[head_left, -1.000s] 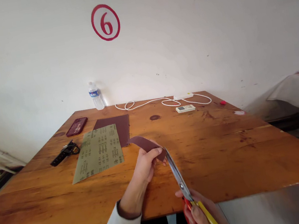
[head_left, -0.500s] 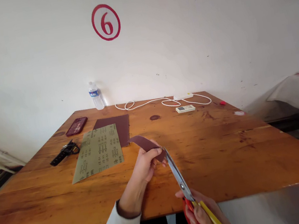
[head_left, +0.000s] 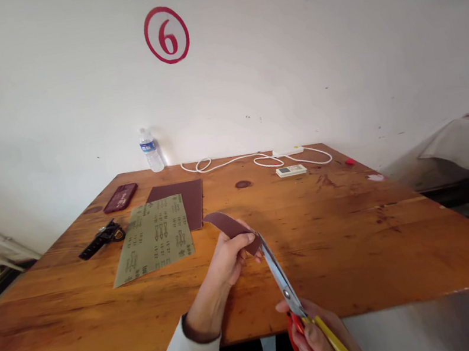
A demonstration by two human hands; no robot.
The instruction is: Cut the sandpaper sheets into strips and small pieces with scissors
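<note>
Pinched between the thumb and fingers of my left hand [head_left: 228,258] is a curved strip of brown sandpaper [head_left: 227,226], its far end bending away to the left. My right hand [head_left: 317,335] grips a pair of scissors [head_left: 282,278] by the red and yellow handles. The blades point up and away, with their tips at the right end of the strip, by my left thumb. Whether the blades have bitten into the strip is too small to tell. Beyond my left hand lies a sandpaper sheet [head_left: 151,243], printed back up, overlapping a brown sandpaper sheet [head_left: 193,197].
A black watch [head_left: 101,238] and a dark red phone [head_left: 120,198] lie on the left of the wooden table [head_left: 342,253]. At the back stand a water bottle [head_left: 151,151], a white cable with a power strip [head_left: 287,151], and a remote control [head_left: 291,171].
</note>
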